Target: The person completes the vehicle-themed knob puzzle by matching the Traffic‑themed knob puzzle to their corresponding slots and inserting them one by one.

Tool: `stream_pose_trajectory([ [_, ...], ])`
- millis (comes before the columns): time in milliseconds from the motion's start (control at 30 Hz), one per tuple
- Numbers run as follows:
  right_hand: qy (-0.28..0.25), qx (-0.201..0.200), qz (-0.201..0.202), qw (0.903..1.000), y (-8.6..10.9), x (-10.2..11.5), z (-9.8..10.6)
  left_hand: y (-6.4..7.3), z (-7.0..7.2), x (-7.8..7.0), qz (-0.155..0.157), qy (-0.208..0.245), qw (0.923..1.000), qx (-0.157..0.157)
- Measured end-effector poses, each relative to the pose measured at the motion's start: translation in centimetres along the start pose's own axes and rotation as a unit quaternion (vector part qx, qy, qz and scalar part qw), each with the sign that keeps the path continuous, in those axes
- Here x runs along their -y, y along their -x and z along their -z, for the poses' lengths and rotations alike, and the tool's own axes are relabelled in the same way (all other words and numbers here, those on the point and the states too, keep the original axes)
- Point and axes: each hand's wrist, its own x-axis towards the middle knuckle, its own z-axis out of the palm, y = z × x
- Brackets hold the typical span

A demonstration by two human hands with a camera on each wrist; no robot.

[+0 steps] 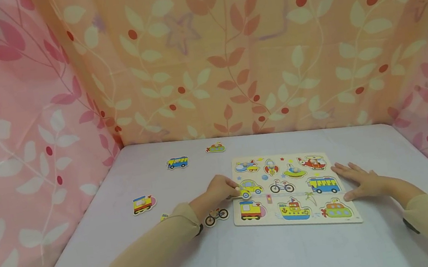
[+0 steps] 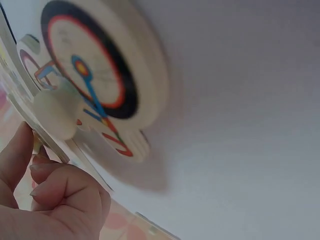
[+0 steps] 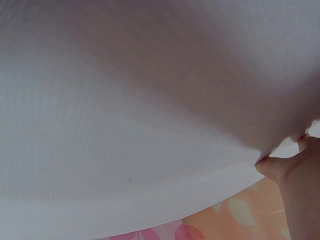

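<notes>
My left hand [image 1: 221, 189] pinches a thin wooden puzzle piece [image 1: 235, 195] between thumb and fingers. It is held at the left edge of the puzzle board [image 1: 299, 225], beside the yellow car picture [image 1: 251, 188]; its own picture is mostly hidden. In the left wrist view the same hand [image 2: 60, 195] grips that piece, seen edge-on, beyond a knobbed bicycle piece [image 2: 85, 65]. That bicycle piece [image 1: 216, 216] lies on the table below the left wrist. With fingers spread, my right hand [image 1: 366, 181] rests at the board's right edge; its thumb is near the bus picture.
Loose on the left side lie a train piece [image 1: 144, 204], a bus piece [image 1: 177, 162] and a submarine piece [image 1: 215, 148]. Another piece [image 1: 164, 216] is partly covered by the left sleeve. Plane, rocket, flying saucer and helicopter pieces sit in the board's top row. Patterned curtains [image 1: 228, 59] surround the table.
</notes>
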Motion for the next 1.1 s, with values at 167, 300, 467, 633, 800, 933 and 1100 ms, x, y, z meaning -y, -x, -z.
stream_pose_trajectory([
  [167,-0.005,0.002,0.007,1.0000,0.1,0.1,0.2,-0.4,-0.7,-0.4,-0.005,-0.007,1.0000,0.004],
  [300,-0.005,0.001,0.013,0.9999,0.3,0.2,0.3,-0.9,-1.2,-0.7,-0.009,-0.008,0.9999,0.008],
  [467,-0.006,0.004,0.001,1.0000,0.2,0.3,0.2,-1.3,-1.6,-1.0,-0.001,-0.003,0.9999,0.011],
  [633,-0.008,0.005,-0.006,0.9999,0.1,0.4,0.1,-1.3,-1.7,-1.3,-0.002,-0.008,0.9999,0.010],
  [800,0.009,0.001,0.002,1.0000,0.1,0.3,0.1,-1.3,-1.8,-1.4,-0.013,-0.020,0.9996,0.013],
  [933,0.012,0.000,0.001,0.9999,0.1,0.4,0.1,-1.4,-2.0,-1.7,-0.022,-0.049,0.9985,0.012],
  [1100,0.013,0.000,-0.002,0.9999,0.2,0.5,0.1,-1.5,-2.3,-2.0,-0.027,-0.078,0.9965,0.008],
])
